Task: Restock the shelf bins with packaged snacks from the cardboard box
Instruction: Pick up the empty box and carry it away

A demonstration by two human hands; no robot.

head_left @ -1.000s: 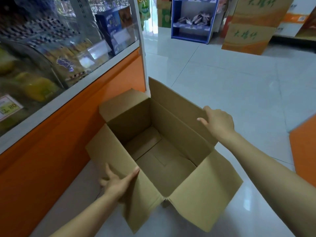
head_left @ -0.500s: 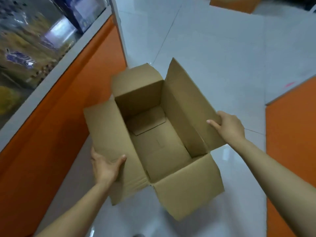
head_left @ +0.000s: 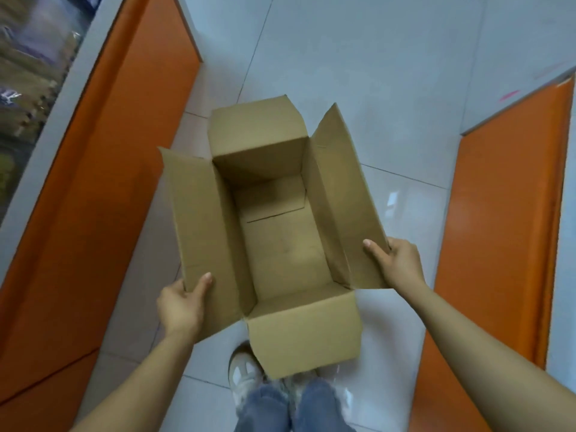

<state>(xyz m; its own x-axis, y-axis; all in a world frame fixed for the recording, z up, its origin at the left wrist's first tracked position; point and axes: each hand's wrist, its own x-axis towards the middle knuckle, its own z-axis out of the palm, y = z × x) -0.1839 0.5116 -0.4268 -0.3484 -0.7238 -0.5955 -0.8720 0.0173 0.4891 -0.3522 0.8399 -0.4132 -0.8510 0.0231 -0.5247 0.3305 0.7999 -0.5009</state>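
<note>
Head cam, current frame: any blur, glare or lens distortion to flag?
Head view: cardboard box, left hand and right hand sharp; shelf bins at upper left smeared; glare patch on the floor right of the box; wide-angle lens splays the orange panels outward.

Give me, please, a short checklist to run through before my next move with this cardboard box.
1. Left hand grip on the left flap: ok, the thumb is on top and the flap is pinched.
2. Right hand grip on the right flap: ok, the thumb lies on its inner face.
3. Snacks left in the cardboard box: not ok, its bottom is bare.
4. Bottom flaps taped: cannot tell, only a seam shows.
5. Floor ahead: ok, only tiles show between the orange shelf bases.
6. Shelf bins filled: cannot tell, blurred at the upper left.
</note>
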